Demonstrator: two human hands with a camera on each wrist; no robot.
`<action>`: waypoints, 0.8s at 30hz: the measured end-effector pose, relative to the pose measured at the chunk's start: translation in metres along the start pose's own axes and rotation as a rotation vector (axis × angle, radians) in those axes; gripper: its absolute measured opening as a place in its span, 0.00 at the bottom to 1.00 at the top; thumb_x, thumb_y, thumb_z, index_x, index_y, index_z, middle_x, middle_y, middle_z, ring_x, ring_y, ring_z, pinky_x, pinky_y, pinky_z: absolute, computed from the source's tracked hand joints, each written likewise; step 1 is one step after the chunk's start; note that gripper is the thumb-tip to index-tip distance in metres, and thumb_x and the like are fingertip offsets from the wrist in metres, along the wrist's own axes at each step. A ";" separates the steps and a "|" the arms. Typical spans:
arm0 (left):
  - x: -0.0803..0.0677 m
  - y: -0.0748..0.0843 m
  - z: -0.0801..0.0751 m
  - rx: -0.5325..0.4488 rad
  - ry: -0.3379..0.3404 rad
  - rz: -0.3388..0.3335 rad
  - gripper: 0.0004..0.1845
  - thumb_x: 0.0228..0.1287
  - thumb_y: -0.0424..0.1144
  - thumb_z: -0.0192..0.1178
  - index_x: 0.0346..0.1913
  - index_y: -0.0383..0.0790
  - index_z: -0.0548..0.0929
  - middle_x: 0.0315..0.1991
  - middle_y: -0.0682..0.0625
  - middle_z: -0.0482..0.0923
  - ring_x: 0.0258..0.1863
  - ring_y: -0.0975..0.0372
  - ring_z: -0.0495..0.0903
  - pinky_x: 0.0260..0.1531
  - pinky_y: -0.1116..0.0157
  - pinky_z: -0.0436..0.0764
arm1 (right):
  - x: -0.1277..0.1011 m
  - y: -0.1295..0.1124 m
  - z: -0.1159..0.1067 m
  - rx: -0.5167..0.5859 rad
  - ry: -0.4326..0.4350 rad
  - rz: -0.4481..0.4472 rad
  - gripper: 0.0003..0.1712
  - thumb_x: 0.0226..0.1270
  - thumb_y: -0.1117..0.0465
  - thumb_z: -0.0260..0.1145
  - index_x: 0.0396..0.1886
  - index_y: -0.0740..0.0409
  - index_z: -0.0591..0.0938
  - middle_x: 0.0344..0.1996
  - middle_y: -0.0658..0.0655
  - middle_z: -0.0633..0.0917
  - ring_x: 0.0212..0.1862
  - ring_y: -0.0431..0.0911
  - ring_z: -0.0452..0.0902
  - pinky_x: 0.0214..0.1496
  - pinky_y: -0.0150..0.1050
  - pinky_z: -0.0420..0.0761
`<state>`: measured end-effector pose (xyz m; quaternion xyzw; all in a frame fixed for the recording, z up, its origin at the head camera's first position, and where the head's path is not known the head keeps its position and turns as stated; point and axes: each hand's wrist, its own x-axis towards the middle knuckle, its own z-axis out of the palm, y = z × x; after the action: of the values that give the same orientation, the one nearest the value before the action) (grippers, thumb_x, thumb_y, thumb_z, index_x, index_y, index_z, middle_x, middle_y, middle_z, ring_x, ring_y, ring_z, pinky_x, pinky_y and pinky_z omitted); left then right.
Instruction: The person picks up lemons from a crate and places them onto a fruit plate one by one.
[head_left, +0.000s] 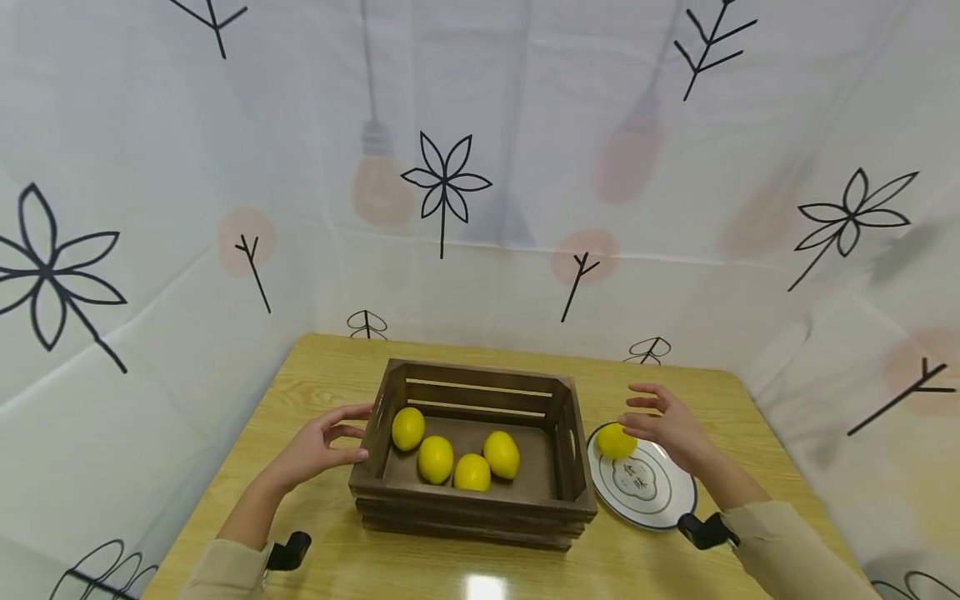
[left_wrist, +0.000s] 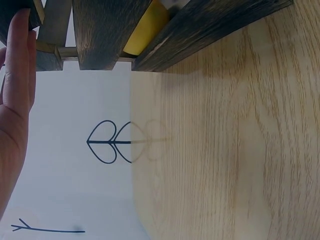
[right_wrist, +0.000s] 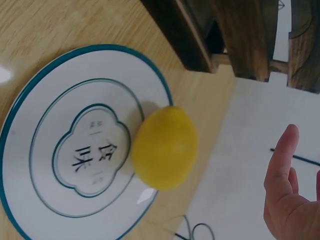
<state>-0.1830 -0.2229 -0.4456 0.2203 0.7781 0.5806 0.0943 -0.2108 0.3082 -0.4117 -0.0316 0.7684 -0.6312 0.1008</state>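
Best closed gently from above around the lemon [head_left: 616,441] resting on the far rim of the plate [head_left: 652,500] at lower right, right hand [head_left: 671,425] spread wide just over it, left hand [head_left: 318,446] relaxed open beside the crate [head_left: 472,500].

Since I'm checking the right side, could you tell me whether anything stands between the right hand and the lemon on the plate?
Nothing visible does. The right hand hovers open just beside and above the lemon, which lies on the far rim of the plate. The wrist view shows only bare plate and table around the lemon; the crate stands apart to its left.
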 end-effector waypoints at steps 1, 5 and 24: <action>0.000 0.000 0.000 0.001 0.001 0.005 0.33 0.59 0.35 0.65 0.67 0.37 0.66 0.64 0.36 0.61 0.52 0.58 0.74 0.43 0.62 0.78 | 0.001 -0.002 0.002 0.005 -0.006 -0.006 0.41 0.62 0.68 0.64 0.68 0.69 0.51 0.60 0.74 0.58 0.45 0.48 0.78 0.50 0.45 0.76; -0.001 -0.001 0.000 0.006 0.008 0.002 0.33 0.58 0.35 0.65 0.66 0.38 0.66 0.64 0.37 0.61 0.52 0.58 0.73 0.43 0.62 0.78 | 0.003 -0.010 0.007 0.005 -0.022 -0.050 0.40 0.63 0.69 0.64 0.68 0.69 0.52 0.59 0.75 0.59 0.45 0.47 0.77 0.47 0.42 0.78; -0.002 -0.005 0.002 0.003 0.022 -0.025 0.34 0.57 0.37 0.66 0.66 0.41 0.67 0.64 0.41 0.62 0.52 0.62 0.74 0.45 0.61 0.77 | 0.015 -0.041 0.033 0.054 -0.092 -0.091 0.36 0.63 0.71 0.63 0.66 0.70 0.55 0.59 0.74 0.61 0.45 0.46 0.78 0.49 0.44 0.77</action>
<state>-0.1815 -0.2231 -0.4511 0.2044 0.7826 0.5807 0.0925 -0.2217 0.2656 -0.3798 -0.0926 0.7436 -0.6534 0.1080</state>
